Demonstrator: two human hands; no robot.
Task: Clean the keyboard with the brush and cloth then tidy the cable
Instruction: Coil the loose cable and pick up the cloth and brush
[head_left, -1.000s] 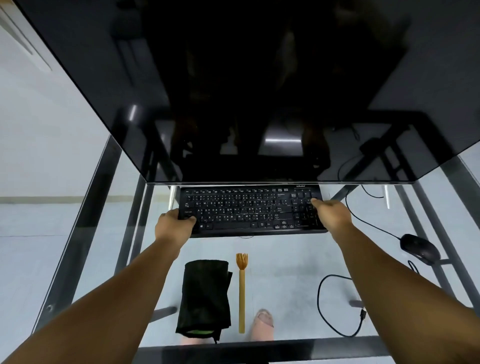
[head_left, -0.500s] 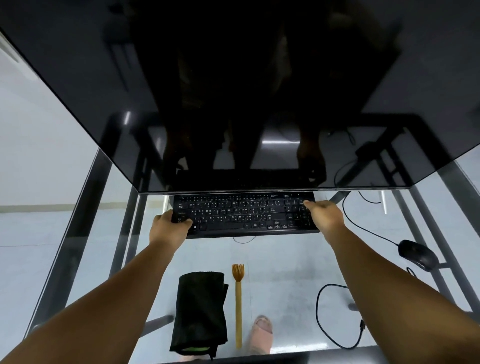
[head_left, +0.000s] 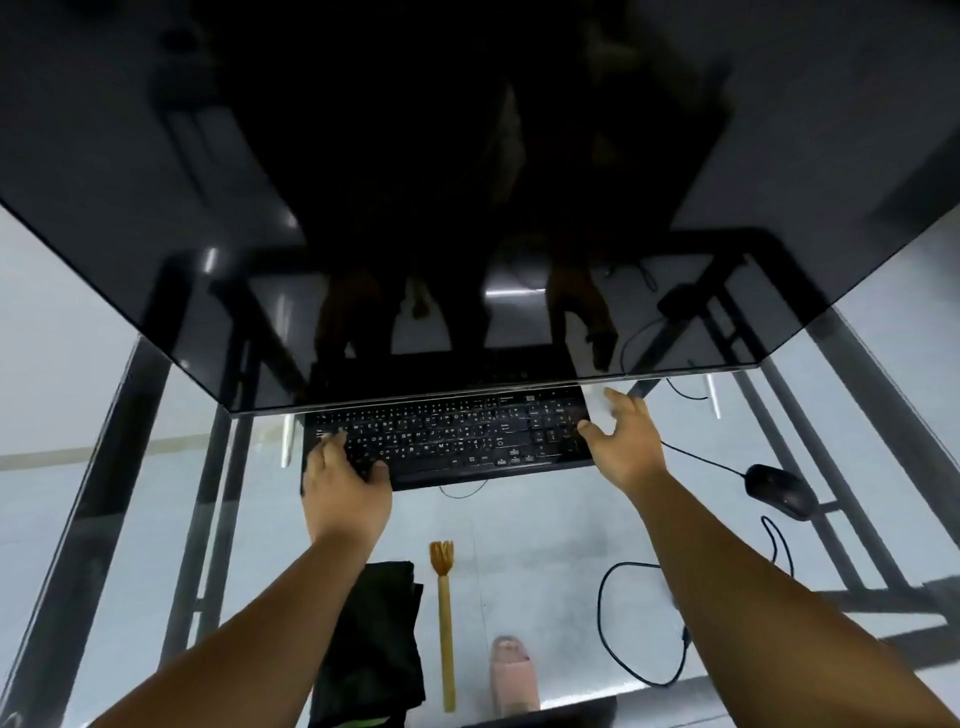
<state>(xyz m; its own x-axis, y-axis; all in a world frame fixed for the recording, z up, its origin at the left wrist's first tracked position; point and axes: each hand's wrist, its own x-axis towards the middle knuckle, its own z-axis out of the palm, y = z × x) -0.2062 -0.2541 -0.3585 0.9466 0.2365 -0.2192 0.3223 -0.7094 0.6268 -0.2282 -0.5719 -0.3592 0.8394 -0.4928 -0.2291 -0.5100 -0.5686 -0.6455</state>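
Note:
A black keyboard (head_left: 457, 436) lies on the glass desk, its far edge under the big dark monitor (head_left: 467, 182). My left hand (head_left: 343, 478) rests on the keyboard's left end, fingers over the keys and thumb at the front edge. At the keyboard's right end my right hand (head_left: 623, 441) hovers with its fingers spread, holding nothing. A wooden brush (head_left: 444, 618) lies lengthwise near the front of the desk. Beside it on the left sits a folded black cloth (head_left: 379, 649), partly hidden by my left forearm. A loose black cable (head_left: 608, 639) loops at the right.
A black mouse (head_left: 779, 491) sits at the right with its cord running back toward the monitor. Through the glass top (head_left: 545, 545) I see the desk's dark metal frame (head_left: 78, 545) and a foot in a pink slipper (head_left: 514, 675).
The keyboard has slid further back under the monitor. My right hand has let go of its right end and opened. My left hand has shifted onto the keys.

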